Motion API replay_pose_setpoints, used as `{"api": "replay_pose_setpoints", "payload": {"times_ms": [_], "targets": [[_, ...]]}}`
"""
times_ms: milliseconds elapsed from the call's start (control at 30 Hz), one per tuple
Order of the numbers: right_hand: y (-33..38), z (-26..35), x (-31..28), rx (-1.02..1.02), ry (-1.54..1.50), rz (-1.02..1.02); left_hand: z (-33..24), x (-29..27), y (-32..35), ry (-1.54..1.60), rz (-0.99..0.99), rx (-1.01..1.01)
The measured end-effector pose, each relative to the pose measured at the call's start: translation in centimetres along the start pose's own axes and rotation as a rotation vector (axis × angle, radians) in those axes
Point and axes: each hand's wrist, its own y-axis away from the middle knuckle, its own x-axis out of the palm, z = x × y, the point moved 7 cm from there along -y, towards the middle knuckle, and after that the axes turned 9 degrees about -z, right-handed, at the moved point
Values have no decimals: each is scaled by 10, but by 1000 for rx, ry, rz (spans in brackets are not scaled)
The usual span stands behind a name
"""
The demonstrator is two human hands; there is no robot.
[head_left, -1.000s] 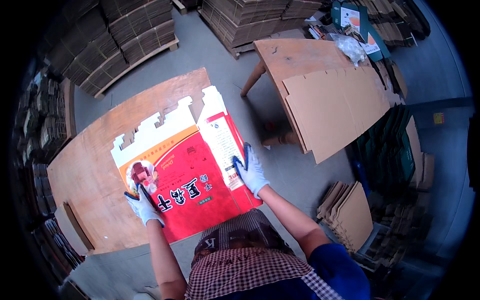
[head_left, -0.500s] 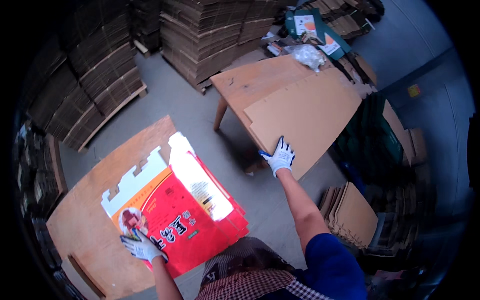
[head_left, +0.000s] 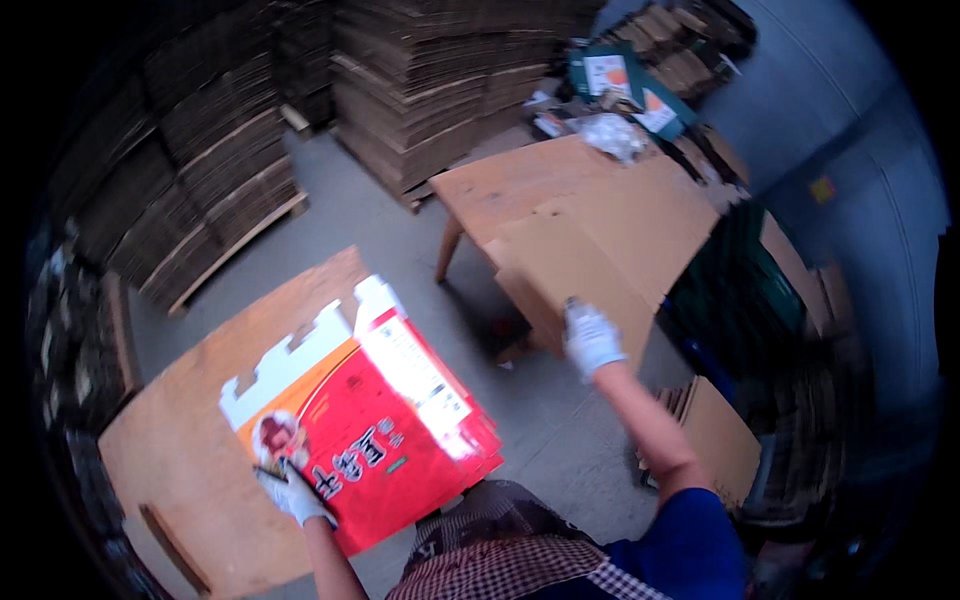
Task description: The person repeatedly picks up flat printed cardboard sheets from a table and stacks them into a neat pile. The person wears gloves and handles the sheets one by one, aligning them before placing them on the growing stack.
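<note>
Brown cardboard at the table's near edge looks light, stiff; pinch its rim. Right hand's grip is blurred, closure unclear; left hand lies loosely open on red cardboard.

Bundled brown cardboard towers on wooden pallet at upper left, second tall stack nearby; crumpled clear plastic bag rests on far end of wooden surface, beside green printed packaging; yellow patch on grey-blue wall at right.

Two grips, two tabletops
</note>
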Motion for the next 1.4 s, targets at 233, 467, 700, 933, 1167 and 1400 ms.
{"api": "replay_pose_setpoints", "payload": {"times_ms": [233,467,700,933,1167,1400], "targets": [[2,-70,-220,112,-444,-320,-24,-8,3,-61,57,309],[10,-35,-331,107,-538,-306,-7,-4,9,-132,-13,330],[15,18,-401,122,-1241,-136,-13,2,10,-80,57,274],[46,218,-45,170,-1570,414,44,38,-8,1486,536,-608],[102,272,69,239,-1554,436,48,-11,-30,809,403,-354],[106,258,81,151,-1253,228,-39,1,-6,-65,57,255]]}}
